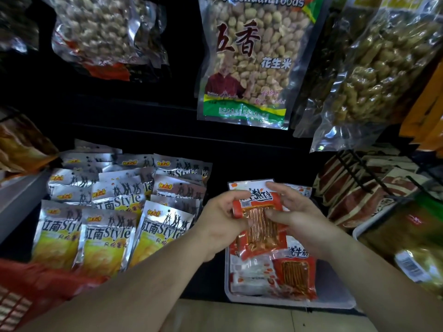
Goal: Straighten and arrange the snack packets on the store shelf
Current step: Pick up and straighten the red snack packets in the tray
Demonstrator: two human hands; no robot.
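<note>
Two hands are sharing one load: the left hand is gripping the left edge of a red packet of stick snacks with curled fingers and thumb, while the right hand is pinching its right edge, thumb lying on the clear window. The packet is hanging just above the back half of a white tray, its long axis running from the person toward the back of the shelf and leaning slightly to the left. Both hands are sitting level on either side, so neither is nearer, and setting the packet down is probably calling for a short drop straight toward the tray. More packets of the same kind are lying in the tray's front half, overlapping and skewed, one apparently face down, so they are likely waiting to be squared up too. Silver packets are standing in leaning rows along the shelf's left side, well apart from the tray. Brown and red packets are stacking up at the right edge. A peanut bag is hanging overhead, and a red basket is showing at the lower left corner.
</note>
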